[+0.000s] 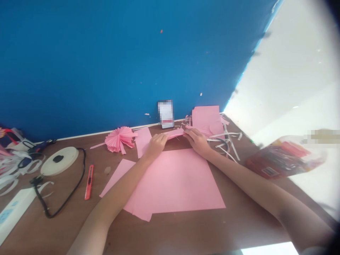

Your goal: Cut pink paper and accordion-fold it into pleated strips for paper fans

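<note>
A narrow folded strip of pink paper [175, 133] stretches between my two hands, above the far edge of a large pink sheet [175, 180]. At its left end, my left hand [156, 143] is closed on the strip. My right hand [198, 141] grips the other end, fingers bent over the top. The large sheet lies flat on the brown table [148, 233], with more pink pieces [119, 173] sticking out at its left. A pleated pink paper rosette [119, 140] rests to the left of my left hand.
On the left lie a red box cutter [89, 182], a round white device [60, 161] with a black cable, and a white power strip [17, 212]. A phone [166, 115] leans on the blue wall [119, 63]. Paper scraps [230, 141] and a plastic bag [284, 156] are at right.
</note>
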Action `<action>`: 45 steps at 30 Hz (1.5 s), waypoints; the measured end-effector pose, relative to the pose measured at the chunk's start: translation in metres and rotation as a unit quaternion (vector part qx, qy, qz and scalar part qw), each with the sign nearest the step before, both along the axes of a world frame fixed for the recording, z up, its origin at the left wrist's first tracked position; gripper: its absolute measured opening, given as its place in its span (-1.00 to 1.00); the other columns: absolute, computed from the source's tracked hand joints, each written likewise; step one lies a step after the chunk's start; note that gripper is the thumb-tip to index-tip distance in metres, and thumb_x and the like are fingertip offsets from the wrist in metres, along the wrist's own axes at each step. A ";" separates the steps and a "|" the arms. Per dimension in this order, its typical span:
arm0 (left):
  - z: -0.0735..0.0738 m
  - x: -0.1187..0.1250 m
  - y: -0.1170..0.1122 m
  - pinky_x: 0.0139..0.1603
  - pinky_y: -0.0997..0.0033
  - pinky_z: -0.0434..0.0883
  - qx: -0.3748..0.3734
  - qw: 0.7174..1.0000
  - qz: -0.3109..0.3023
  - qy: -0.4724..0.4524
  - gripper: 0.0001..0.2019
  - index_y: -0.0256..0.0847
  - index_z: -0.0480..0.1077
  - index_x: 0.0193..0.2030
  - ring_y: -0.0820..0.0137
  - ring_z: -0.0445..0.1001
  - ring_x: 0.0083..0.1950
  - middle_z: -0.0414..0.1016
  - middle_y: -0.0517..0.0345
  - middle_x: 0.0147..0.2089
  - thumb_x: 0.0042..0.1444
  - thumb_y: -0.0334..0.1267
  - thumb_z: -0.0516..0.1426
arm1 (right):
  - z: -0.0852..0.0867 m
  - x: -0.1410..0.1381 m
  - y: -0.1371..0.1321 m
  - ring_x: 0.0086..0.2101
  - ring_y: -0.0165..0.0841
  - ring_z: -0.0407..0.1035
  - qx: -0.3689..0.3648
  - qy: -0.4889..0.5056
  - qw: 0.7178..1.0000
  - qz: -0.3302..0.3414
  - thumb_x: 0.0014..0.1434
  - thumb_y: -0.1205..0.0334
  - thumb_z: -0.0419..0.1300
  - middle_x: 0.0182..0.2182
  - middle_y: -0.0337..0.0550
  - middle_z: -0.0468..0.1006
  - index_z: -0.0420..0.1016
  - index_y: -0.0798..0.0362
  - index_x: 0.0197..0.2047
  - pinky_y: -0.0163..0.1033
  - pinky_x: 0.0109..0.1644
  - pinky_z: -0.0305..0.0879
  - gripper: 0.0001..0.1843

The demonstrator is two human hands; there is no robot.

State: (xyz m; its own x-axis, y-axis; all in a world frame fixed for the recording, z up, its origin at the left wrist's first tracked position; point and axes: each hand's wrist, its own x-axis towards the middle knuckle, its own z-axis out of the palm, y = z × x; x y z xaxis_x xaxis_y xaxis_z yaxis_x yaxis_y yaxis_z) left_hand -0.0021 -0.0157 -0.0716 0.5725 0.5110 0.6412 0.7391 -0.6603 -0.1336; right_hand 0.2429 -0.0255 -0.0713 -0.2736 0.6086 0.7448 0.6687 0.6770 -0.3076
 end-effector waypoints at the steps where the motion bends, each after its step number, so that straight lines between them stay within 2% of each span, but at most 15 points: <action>1: 0.000 0.000 0.000 -0.16 0.29 0.35 -0.003 1.000 -0.001 0.004 -0.72 -0.28 0.37 0.02 0.30 0.50 -0.13 0.55 -0.03 -0.17 0.35 -0.40 -0.11 | -0.001 0.000 0.000 -0.11 -0.19 0.42 0.002 0.001 1.000 0.002 0.35 0.18 -0.01 -0.17 -0.02 0.55 0.47 -0.04 -0.03 -0.06 -0.07 0.40 -0.74; 5: 0.001 0.000 -0.001 -0.16 0.30 0.33 -0.020 0.999 -0.018 0.027 -0.72 -0.28 0.36 0.04 0.30 0.48 -0.16 0.54 0.01 -0.21 0.35 -0.38 -0.12 | -0.003 0.003 0.001 -0.12 -0.21 0.41 0.008 0.009 1.000 -0.004 0.36 0.24 -0.04 -0.18 -0.04 0.56 0.49 -0.03 -0.07 -0.11 -0.08 0.37 -0.72; 9: 0.004 0.000 -0.004 -0.21 0.30 0.31 -0.034 0.997 -0.024 0.066 -0.71 -0.27 0.35 0.07 0.30 0.45 -0.24 0.52 0.04 -0.28 0.34 -0.41 -0.11 | -0.004 0.005 0.002 -0.24 -0.24 0.40 0.032 -0.037 0.998 -0.049 0.35 0.29 -0.03 -0.26 -0.08 0.57 0.50 0.00 -0.13 -0.14 -0.18 0.27 -0.73; 11: 0.007 0.002 -0.006 -0.17 0.27 0.30 -0.026 0.997 -0.003 0.076 -0.67 -0.29 0.34 0.10 0.26 0.46 -0.18 0.52 -0.01 -0.22 0.31 -0.48 -0.12 | -0.004 0.006 0.001 -0.27 -0.25 0.39 0.056 -0.062 0.994 -0.067 0.34 0.32 -0.03 -0.28 -0.09 0.58 0.50 0.01 -0.13 -0.15 -0.21 0.21 -0.74; 13: 0.010 0.005 -0.009 -0.07 0.20 0.30 -0.009 0.998 0.026 0.064 -0.63 -0.29 0.33 0.12 0.20 0.44 -0.02 0.52 -0.08 -0.10 0.26 -0.53 -0.12 | -0.003 0.006 0.000 -0.28 -0.26 0.38 0.075 -0.085 0.991 -0.066 0.33 0.36 -0.04 -0.29 -0.10 0.58 0.50 0.02 -0.13 -0.16 -0.23 0.17 -0.72; 15: 0.013 0.010 -0.013 0.04 0.13 0.27 0.002 0.998 0.042 0.044 -0.61 -0.27 0.34 0.12 0.16 0.38 0.11 0.50 -0.11 0.01 0.25 -0.55 -0.11 | -0.002 0.004 -0.003 -0.29 -0.27 0.36 0.086 -0.111 0.989 -0.045 0.32 0.39 -0.05 -0.31 -0.09 0.57 0.50 0.02 -0.12 -0.15 -0.24 0.14 -0.70; 17: 0.015 0.016 -0.017 0.09 0.11 0.25 -0.002 0.998 0.039 0.039 -0.65 -0.26 0.34 0.11 0.15 0.36 0.15 0.49 -0.11 0.03 0.27 -0.50 -0.10 | 0.000 0.003 -0.005 -0.31 -0.28 0.35 0.089 -0.145 0.985 -0.014 0.32 0.40 -0.06 -0.31 -0.09 0.57 0.50 0.02 -0.11 -0.14 -0.24 0.13 -0.69; 21: 0.015 0.024 -0.023 0.02 0.18 0.30 -0.033 0.997 0.001 0.072 -0.71 -0.27 0.32 0.11 0.19 0.43 0.05 0.52 -0.09 -0.03 0.35 -0.29 -0.08 | 0.004 0.000 -0.009 -0.32 -0.29 0.32 0.098 -0.198 0.975 0.029 0.35 0.36 -0.08 -0.29 -0.07 0.56 0.50 0.04 -0.08 -0.14 -0.26 0.12 -0.68; 23: 0.013 0.026 -0.024 -0.03 0.25 0.31 -0.049 0.995 -0.024 0.082 -0.72 -0.28 0.32 0.08 0.25 0.46 -0.02 0.53 -0.06 -0.07 0.37 -0.26 -0.09 | 0.005 -0.001 -0.010 -0.31 -0.29 0.32 0.097 -0.202 0.974 0.044 0.37 0.34 -0.09 -0.30 -0.07 0.55 0.50 0.04 -0.06 -0.14 -0.25 0.14 -0.67; 29: 0.008 0.023 -0.022 -0.10 0.30 0.34 -0.075 0.994 -0.026 0.074 -0.74 -0.25 0.36 0.00 0.32 0.50 -0.12 0.55 0.03 -0.20 0.37 -0.34 -0.12 | 0.006 -0.002 -0.013 -0.29 -0.29 0.34 0.085 -0.190 0.975 0.072 0.38 0.30 -0.10 -0.30 -0.07 0.54 0.50 0.00 -0.03 -0.15 -0.26 0.16 -0.66; 34: 0.006 0.020 -0.020 -0.06 0.28 0.34 -0.080 0.993 -0.025 0.079 -0.80 -0.26 0.36 -0.06 0.30 0.49 -0.08 0.54 0.02 -0.13 0.34 -0.38 -0.07 | 0.004 -0.004 -0.013 -0.27 -0.27 0.34 0.091 -0.224 0.969 0.054 0.36 0.33 -0.05 -0.31 -0.06 0.54 0.48 0.04 -0.02 -0.14 -0.25 0.14 -0.71; 38: 0.006 0.019 -0.018 -0.07 0.27 0.35 -0.093 0.991 -0.017 0.090 -0.82 -0.25 0.36 -0.11 0.29 0.50 -0.11 0.54 0.03 -0.17 0.33 -0.38 -0.05 | 0.002 -0.007 -0.012 -0.30 -0.29 0.34 0.078 -0.228 0.969 0.048 0.36 0.31 -0.03 -0.36 -0.08 0.54 0.46 0.05 0.00 -0.16 -0.28 0.11 -0.72; 41: 0.007 0.020 -0.019 -0.09 0.28 0.36 -0.101 0.991 -0.018 0.090 -0.83 -0.25 0.36 -0.13 0.30 0.50 -0.11 0.54 0.04 -0.18 0.33 -0.38 -0.05 | 0.004 -0.009 -0.012 -0.34 -0.31 0.33 0.080 -0.234 0.968 0.045 0.37 0.27 -0.01 -0.40 -0.10 0.52 0.47 0.06 -0.06 -0.18 -0.31 0.08 -0.76; 45: 0.008 0.023 -0.021 -0.08 0.30 0.36 -0.102 0.990 -0.028 0.095 -0.82 -0.25 0.35 -0.07 0.31 0.51 -0.07 0.54 0.02 -0.13 0.33 -0.40 -0.05 | 0.007 -0.011 -0.015 -0.37 -0.32 0.29 0.089 -0.255 0.962 0.039 0.34 0.37 -0.02 -0.43 -0.11 0.50 0.48 0.07 -0.16 -0.18 -0.33 0.04 -0.76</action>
